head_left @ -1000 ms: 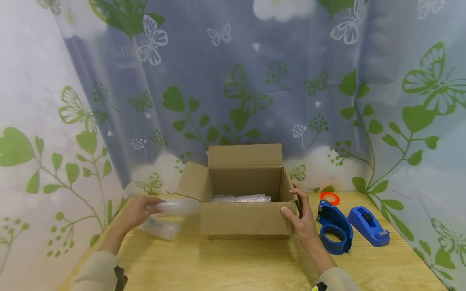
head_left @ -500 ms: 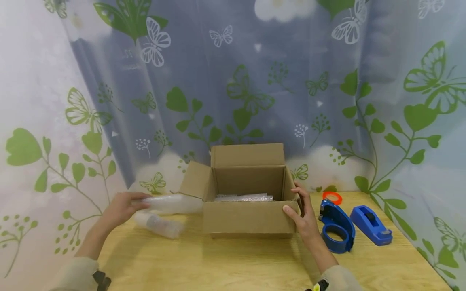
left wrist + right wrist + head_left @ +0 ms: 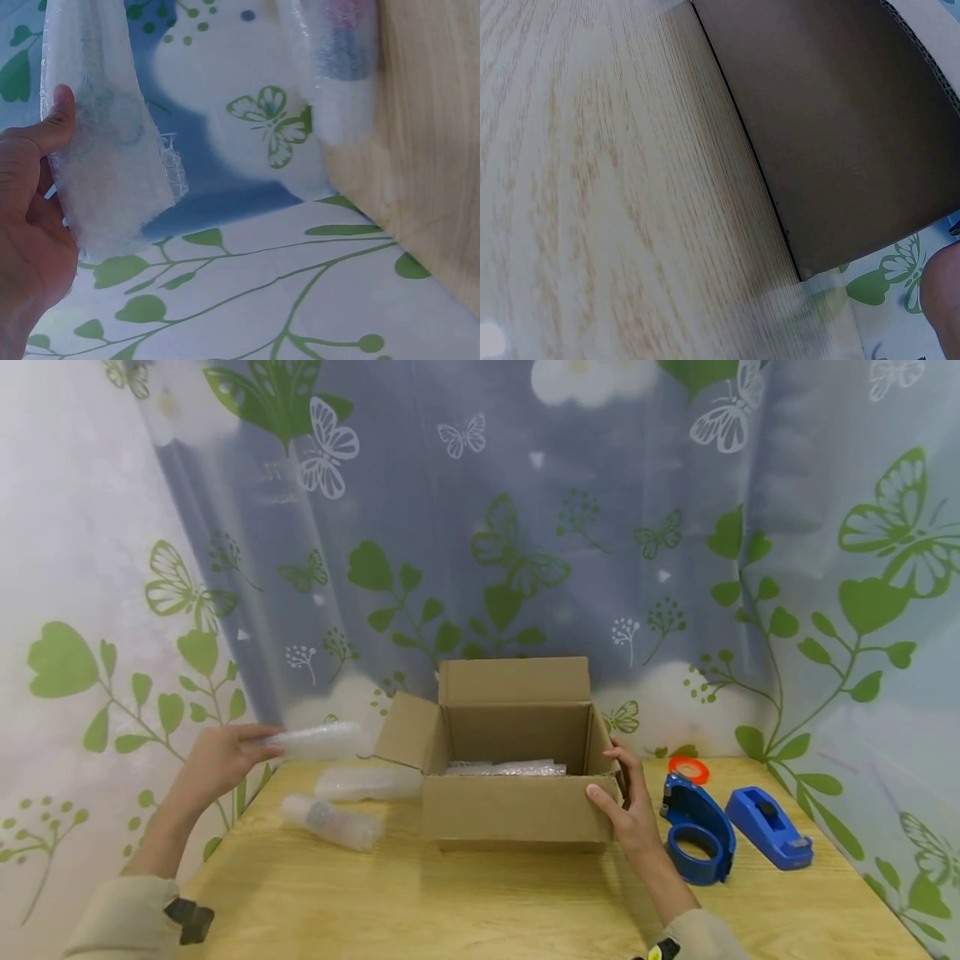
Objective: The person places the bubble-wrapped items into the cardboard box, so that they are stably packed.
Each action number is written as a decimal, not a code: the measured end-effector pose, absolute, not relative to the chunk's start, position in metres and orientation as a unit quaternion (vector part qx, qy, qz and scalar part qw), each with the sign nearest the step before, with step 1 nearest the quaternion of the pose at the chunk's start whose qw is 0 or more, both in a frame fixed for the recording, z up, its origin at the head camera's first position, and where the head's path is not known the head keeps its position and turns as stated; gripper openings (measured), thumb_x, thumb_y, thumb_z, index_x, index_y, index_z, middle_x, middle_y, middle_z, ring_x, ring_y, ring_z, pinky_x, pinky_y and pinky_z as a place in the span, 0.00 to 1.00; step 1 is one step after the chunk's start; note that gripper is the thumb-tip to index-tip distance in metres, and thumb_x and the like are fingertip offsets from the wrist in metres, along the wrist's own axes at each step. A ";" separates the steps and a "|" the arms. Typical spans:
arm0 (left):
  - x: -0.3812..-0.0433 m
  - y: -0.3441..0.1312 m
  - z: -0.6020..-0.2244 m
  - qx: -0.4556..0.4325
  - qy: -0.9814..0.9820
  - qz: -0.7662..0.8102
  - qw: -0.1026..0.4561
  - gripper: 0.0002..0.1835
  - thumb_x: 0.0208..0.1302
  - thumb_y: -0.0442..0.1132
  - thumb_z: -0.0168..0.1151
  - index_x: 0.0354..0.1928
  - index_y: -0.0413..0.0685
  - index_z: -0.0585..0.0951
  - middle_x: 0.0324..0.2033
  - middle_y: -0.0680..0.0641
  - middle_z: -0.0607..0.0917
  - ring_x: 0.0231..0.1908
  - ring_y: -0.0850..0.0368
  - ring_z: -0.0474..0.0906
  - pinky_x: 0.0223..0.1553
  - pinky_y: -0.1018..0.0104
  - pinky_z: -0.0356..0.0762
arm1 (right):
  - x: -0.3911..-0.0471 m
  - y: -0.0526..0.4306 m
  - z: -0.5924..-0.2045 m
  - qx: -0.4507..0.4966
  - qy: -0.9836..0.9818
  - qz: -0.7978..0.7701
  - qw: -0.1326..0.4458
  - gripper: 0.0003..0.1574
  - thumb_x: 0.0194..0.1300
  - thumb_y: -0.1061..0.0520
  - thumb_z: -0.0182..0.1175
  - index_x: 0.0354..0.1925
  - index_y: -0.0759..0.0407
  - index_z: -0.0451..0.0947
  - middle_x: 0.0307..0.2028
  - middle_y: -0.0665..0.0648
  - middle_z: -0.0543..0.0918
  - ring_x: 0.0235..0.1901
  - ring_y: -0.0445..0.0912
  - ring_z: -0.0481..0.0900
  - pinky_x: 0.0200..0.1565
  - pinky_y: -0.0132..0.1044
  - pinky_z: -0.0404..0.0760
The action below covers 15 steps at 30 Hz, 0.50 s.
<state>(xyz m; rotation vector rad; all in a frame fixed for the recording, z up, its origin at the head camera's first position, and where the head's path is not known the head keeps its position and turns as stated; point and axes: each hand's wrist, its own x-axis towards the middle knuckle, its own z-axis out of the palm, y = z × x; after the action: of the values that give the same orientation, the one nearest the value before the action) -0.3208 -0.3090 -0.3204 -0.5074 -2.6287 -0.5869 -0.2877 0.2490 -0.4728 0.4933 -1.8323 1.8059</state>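
My left hand [image 3: 222, 757] pinches the end of a bubble-wrapped packet [image 3: 318, 741] and holds it raised over the table's left side. In the left wrist view the thumb lies along the translucent wrap [image 3: 112, 157]; what is inside cannot be made out. Below it on the table lie a whitish bubble-wrapped roll [image 3: 367, 782] and a second wrapped item [image 3: 333, 823] with dark and pink parts showing through. My right hand [image 3: 633, 814] grips the right front corner of an open cardboard box [image 3: 517, 810], thumb on the front. More bubble wrap [image 3: 517, 768] sits inside the box.
To the right of the box stand a blue tape dispenser [image 3: 697, 839], another blue dispenser [image 3: 768, 828] and an orange-red tape ring [image 3: 688, 769]. The box's left flap [image 3: 408, 729] sticks outward and its back flap [image 3: 513, 681] stands up. A patterned curtain [image 3: 525, 527] borders the wooden table [image 3: 480, 902].
My left hand has moved left and up with the bubble-wrapped packet, away from the box, uncovering the whitish roll on the table. My right hand stays at the box corner.
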 end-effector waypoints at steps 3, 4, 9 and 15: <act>-0.318 -0.310 -0.311 -0.175 -0.939 -0.223 0.196 0.22 0.73 0.47 0.67 0.59 0.38 0.85 0.51 0.30 0.86 0.45 0.32 0.86 0.43 0.40 0.84 | -0.287 0.249 -0.473 0.183 -0.675 0.667 0.256 0.31 0.72 0.69 0.58 0.69 0.62 0.61 0.82 0.51 0.51 0.82 0.54 0.41 0.79 0.54 0.39; -0.317 -0.309 -0.307 -0.174 -0.939 -0.224 0.194 0.22 0.73 0.47 0.66 0.60 0.38 0.84 0.52 0.30 0.86 0.46 0.31 0.86 0.43 0.40 0.84 | -0.287 0.249 -0.473 0.184 -0.675 0.667 0.257 0.31 0.72 0.69 0.58 0.69 0.62 0.61 0.82 0.51 0.51 0.82 0.54 0.41 0.79 0.50 0.40; -0.312 -0.302 -0.287 -0.179 -0.939 -0.218 0.197 0.23 0.74 0.48 0.65 0.61 0.39 0.84 0.52 0.30 0.86 0.39 0.36 0.86 0.41 0.44 0.82 | -0.286 0.248 -0.472 0.188 -0.677 0.663 0.257 0.32 0.72 0.70 0.58 0.69 0.63 0.60 0.82 0.51 0.50 0.82 0.55 0.41 0.76 0.34 0.46; -0.313 -0.274 -0.264 -0.190 -0.932 -0.220 0.218 0.22 0.74 0.50 0.66 0.60 0.42 0.85 0.53 0.32 0.87 0.48 0.31 0.84 0.46 0.38 0.81 | -0.286 0.248 -0.472 0.186 -0.674 0.667 0.258 0.31 0.72 0.69 0.58 0.69 0.63 0.60 0.81 0.49 0.51 0.82 0.55 0.41 0.79 0.56 0.38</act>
<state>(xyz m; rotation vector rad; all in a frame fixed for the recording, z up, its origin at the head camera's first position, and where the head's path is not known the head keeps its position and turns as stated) -0.3131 -0.2738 -0.2644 -0.5269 -2.5802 -0.6096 -0.2856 0.2481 -0.4718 0.5055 -1.8266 1.8099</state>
